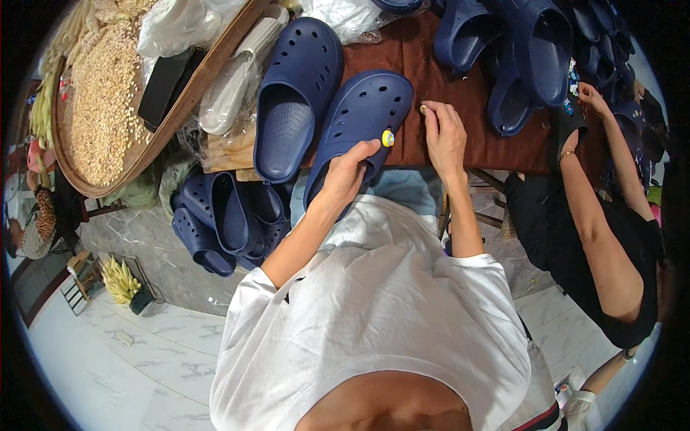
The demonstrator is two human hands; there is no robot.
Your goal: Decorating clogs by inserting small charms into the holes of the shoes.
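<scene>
Two bare hands work at the near edge of a brown-covered table [431, 65]: the left hand [350, 172] grasps a navy perforated clog [363, 118] by its heel end, thumb beside a small yellow round charm [388, 138] set in the shoe, while the right hand [444, 136] rests just right of the clog, fingers curled and pinching something too small to make out. A second navy clog [296, 93] lies just left of the held one. More navy clogs [517, 50] crowd the far right of the table, and others are heaped below its left edge [223, 223]. Far left sits a round woven tray of pale grain [100, 108]. At right, another person's arm [596, 201] reaches toward the table. The floor [122, 359] is pale marbled tile.
</scene>
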